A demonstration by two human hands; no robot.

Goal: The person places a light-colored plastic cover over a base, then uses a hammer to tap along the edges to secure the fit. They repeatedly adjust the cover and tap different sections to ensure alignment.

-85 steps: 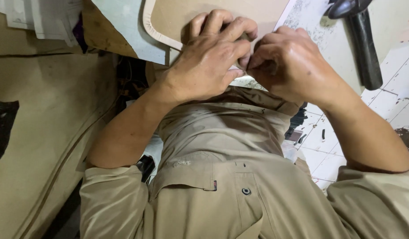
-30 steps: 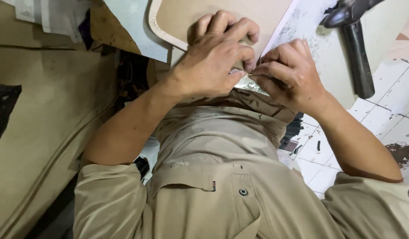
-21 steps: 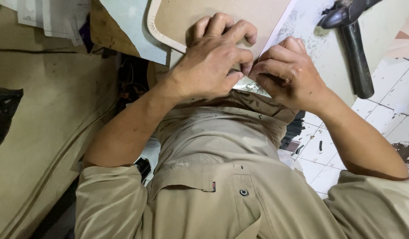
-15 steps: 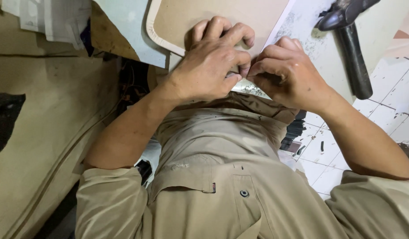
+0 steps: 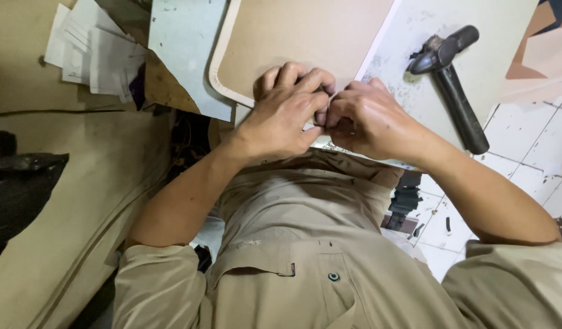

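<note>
My left hand and my right hand meet at the near edge of a white work board, fingers curled tight together. They pinch something small between them; the fingers hide it, so I cannot tell what it is. A tan sheet with a rounded corner and pale border lies just beyond my left fingers. My forearms come up from the rolled beige sleeves of my shirt.
A black hammer lies on the white board to the right of my hands. Loose paper pieces and a pale blue sheet sit at the upper left. Brown sheet material covers the left. White floor tiles show at right.
My hands stay pressed together at the board's edge, with only small finger shifts. The view has tilted a little, so the hammer and the sheets sit lower in the frame.
</note>
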